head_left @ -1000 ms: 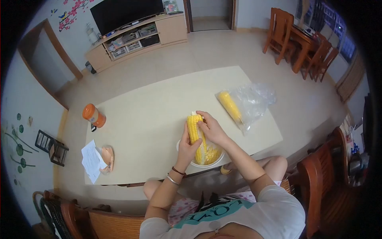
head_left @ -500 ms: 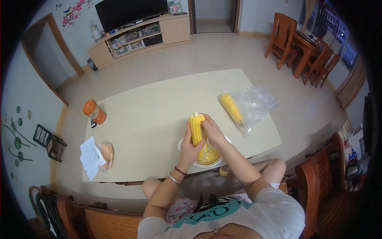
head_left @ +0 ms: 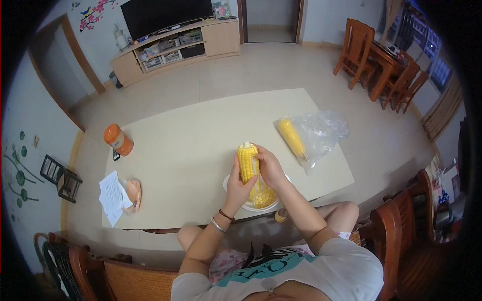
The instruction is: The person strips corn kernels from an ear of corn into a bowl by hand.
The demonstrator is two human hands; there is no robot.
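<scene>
A yellow corn cob (head_left: 247,161) stands nearly upright between my hands, its pale stem end pointing away from me. My left hand (head_left: 238,184) wraps round its left side and lower part, with the thumb across the front. At the cob's upper right, my right hand (head_left: 270,168) grips it with the fingers against the kernels. A strip bare of kernels shows on the right side of the cob. Below both hands is a white bowl (head_left: 227,183) holding loose yellow kernels (head_left: 263,198). The cob's lower end is over the bowl; whether it touches the kernels I cannot tell.
On the pale table (head_left: 191,150), a clear plastic bag (head_left: 324,133) with another corn cob (head_left: 291,138) lies to the right. An orange canister (head_left: 119,139), papers (head_left: 111,198) and a bagged item (head_left: 132,195) are at the left. Wooden chairs (head_left: 389,236) stand beside me.
The right fingers have shifted slightly on the cob, and a bare strip on its right side shows more plainly. The whole view has moved a little; both hands still hold the cob.
</scene>
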